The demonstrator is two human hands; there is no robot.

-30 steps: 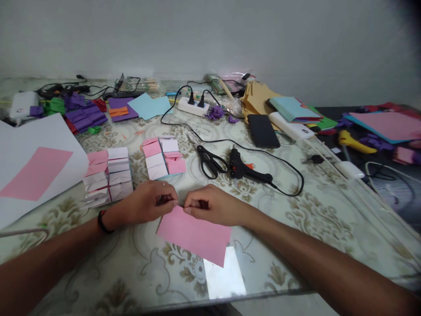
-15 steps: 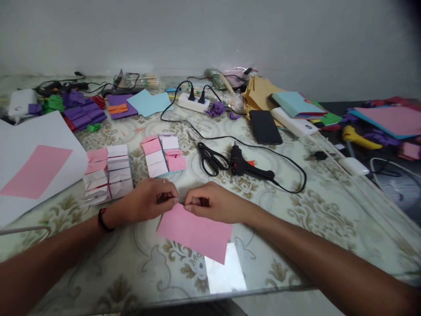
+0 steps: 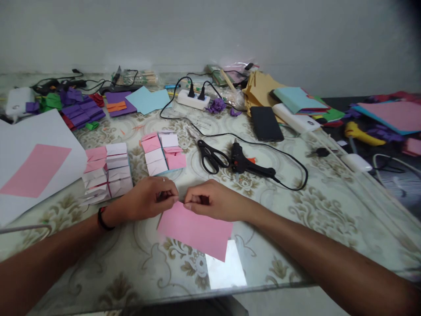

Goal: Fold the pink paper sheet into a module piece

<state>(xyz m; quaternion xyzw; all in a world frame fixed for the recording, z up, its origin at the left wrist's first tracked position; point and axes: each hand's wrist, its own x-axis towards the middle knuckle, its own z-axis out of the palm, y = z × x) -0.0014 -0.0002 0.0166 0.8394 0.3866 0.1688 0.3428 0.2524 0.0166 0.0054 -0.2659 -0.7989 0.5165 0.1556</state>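
A sheet of pink paper slants above the floral tabletop, its far edge pinched between both hands. My left hand is closed on the upper left corner of the sheet. Close beside it, my right hand pinches the same edge with thumb and fingers. Just past the hands lies a small block of folded pink and white paper. A larger folded paper block sits by my left wrist. Black scissors and a black hot glue gun rest beyond my right hand.
A white sheet with a pink paper piece lies on the left. The glue gun's cord loops to a white power strip. A black phone, coloured papers and purple folded paper lie farther back.
Almost nothing differs. Both hands keep their pinch on the pink paper, and the view has shifted very slightly.
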